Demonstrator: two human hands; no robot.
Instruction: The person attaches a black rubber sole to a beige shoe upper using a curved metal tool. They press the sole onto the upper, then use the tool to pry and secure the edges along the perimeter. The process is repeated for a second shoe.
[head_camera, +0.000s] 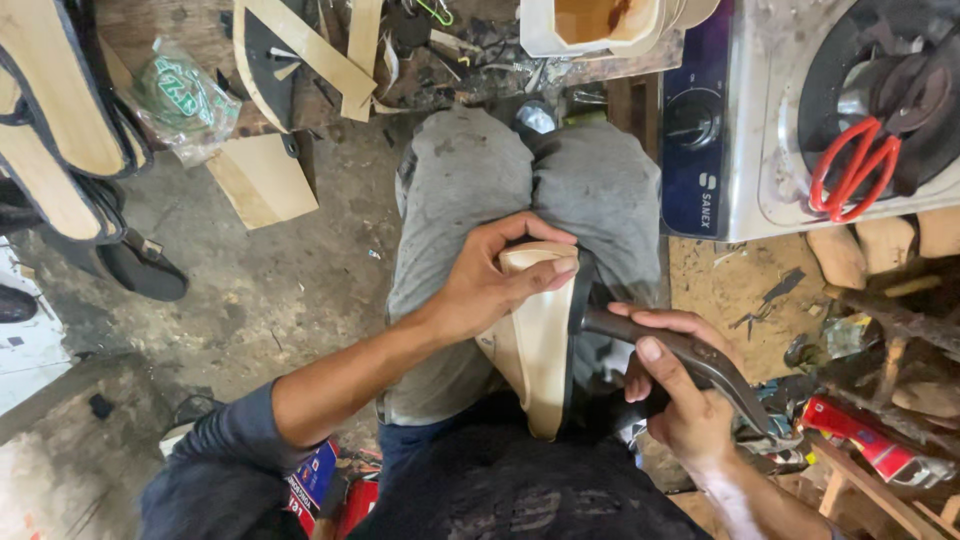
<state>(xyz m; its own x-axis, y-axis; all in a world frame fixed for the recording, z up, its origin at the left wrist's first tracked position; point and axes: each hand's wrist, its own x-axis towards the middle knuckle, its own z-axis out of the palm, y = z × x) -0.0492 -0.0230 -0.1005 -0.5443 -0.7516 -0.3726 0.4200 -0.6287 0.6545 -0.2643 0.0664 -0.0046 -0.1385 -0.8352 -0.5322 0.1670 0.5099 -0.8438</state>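
On my lap lies a beige shoe sole (540, 340) with a black edge, its long side running away from me. My left hand (495, 280) grips its far end, fingers curled over the tip. My right hand (680, 390) holds a dark metal pincer tool (700, 362), whose head touches the sole's black right edge. Grey cloth (470, 170) covers my knees beneath the sole.
Red-handled scissors (850, 170) lie on a white machine (760, 120) at the upper right. More soles (60, 110) hang at the upper left beside a plastic bag (185, 100). Wood blocks and scraps crowd the bench (880, 300) at right. Concrete floor (250, 290) lies left.
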